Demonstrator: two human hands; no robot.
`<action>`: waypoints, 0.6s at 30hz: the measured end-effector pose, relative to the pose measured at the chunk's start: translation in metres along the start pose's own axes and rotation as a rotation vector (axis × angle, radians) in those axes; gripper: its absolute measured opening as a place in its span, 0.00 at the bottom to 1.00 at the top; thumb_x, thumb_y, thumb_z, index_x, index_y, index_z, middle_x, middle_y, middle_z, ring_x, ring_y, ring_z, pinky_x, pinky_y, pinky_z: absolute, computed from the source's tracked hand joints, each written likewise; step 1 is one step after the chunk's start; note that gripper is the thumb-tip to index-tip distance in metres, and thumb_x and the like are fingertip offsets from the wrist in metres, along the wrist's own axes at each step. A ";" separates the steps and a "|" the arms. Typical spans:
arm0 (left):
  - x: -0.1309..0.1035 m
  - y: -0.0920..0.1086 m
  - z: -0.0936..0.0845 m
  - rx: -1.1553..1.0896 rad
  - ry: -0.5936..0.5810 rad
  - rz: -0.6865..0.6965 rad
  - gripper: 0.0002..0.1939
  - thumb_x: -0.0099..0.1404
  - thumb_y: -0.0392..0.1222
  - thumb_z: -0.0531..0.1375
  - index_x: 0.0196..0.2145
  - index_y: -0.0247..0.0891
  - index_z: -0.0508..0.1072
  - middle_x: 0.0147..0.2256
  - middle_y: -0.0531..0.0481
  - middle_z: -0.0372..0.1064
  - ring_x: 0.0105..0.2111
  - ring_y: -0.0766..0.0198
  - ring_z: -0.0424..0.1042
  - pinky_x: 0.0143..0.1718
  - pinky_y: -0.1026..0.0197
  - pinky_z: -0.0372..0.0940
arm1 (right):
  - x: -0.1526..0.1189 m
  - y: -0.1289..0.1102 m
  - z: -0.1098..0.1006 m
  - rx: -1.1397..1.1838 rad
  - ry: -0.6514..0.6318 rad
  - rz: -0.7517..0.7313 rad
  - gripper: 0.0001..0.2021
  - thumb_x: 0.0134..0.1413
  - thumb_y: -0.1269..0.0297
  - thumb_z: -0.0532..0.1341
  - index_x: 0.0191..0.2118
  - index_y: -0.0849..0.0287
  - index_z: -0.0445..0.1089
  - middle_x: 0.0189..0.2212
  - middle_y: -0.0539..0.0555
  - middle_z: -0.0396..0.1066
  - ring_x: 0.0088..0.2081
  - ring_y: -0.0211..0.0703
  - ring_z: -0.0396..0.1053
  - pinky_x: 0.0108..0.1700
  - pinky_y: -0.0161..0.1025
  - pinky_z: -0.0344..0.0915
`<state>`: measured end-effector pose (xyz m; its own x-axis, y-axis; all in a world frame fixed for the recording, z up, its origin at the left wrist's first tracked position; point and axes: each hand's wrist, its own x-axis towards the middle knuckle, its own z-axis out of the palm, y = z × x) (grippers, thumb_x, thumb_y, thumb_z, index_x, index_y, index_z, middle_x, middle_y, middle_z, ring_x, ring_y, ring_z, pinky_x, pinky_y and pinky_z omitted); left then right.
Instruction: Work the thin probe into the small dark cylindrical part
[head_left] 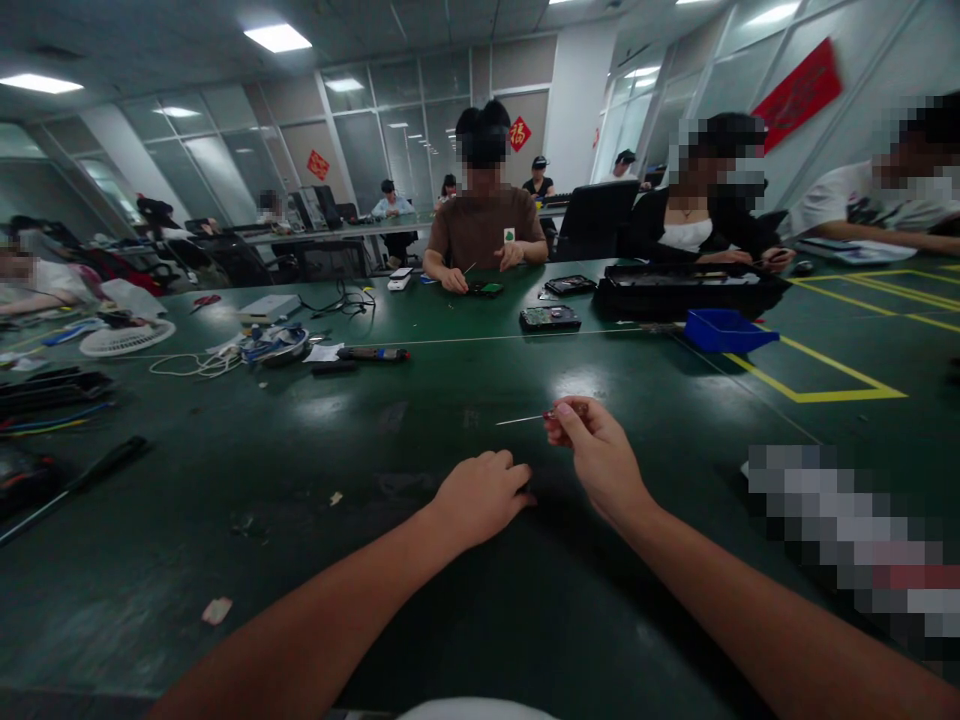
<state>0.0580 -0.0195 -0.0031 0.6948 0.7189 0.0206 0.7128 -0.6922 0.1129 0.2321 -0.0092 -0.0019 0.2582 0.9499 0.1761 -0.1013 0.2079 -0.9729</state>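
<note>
In the head view my right hand is raised a little above the green table, closed around a small screwdriver. The screwdriver has a thin metal shaft pointing left and a reddish handle mostly hidden by my fingers. Lower and to the left, my left hand rests palm down at the tabletop. Its fingers are loosely bent, with the thumb apart, and no object shows in them. The two hands do not touch.
A hard drive and a blue bin sit beyond my hands. A pen-shaped tool lies left of centre, near a white fan grille. Across the table, a person in a brown shirt handles a green-topped part.
</note>
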 end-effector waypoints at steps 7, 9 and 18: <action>-0.014 -0.010 -0.012 -0.241 0.040 -0.069 0.10 0.69 0.47 0.59 0.45 0.40 0.71 0.40 0.49 0.74 0.39 0.57 0.73 0.38 0.57 0.66 | -0.001 0.001 -0.001 -0.005 -0.016 0.019 0.17 0.52 0.47 0.68 0.37 0.55 0.72 0.29 0.51 0.73 0.32 0.42 0.70 0.36 0.41 0.67; -0.019 -0.015 -0.020 -0.422 0.080 -0.147 0.10 0.68 0.47 0.59 0.45 0.42 0.73 0.38 0.51 0.74 0.37 0.59 0.73 0.36 0.59 0.64 | -0.001 0.001 -0.001 -0.007 -0.018 0.029 0.16 0.52 0.47 0.68 0.37 0.55 0.72 0.30 0.51 0.73 0.32 0.43 0.70 0.36 0.42 0.67; -0.060 -0.071 -0.052 -1.302 0.484 -0.608 0.08 0.62 0.43 0.56 0.35 0.37 0.72 0.29 0.53 0.65 0.24 0.68 0.62 0.22 0.66 0.55 | 0.000 0.002 -0.002 -0.023 -0.032 0.057 0.13 0.55 0.50 0.66 0.36 0.55 0.73 0.30 0.51 0.73 0.31 0.42 0.70 0.36 0.41 0.66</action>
<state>-0.0393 -0.0105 0.0395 0.0529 0.9965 -0.0655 0.1126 0.0592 0.9919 0.2335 -0.0094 -0.0038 0.2213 0.9673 0.1243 -0.0927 0.1477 -0.9847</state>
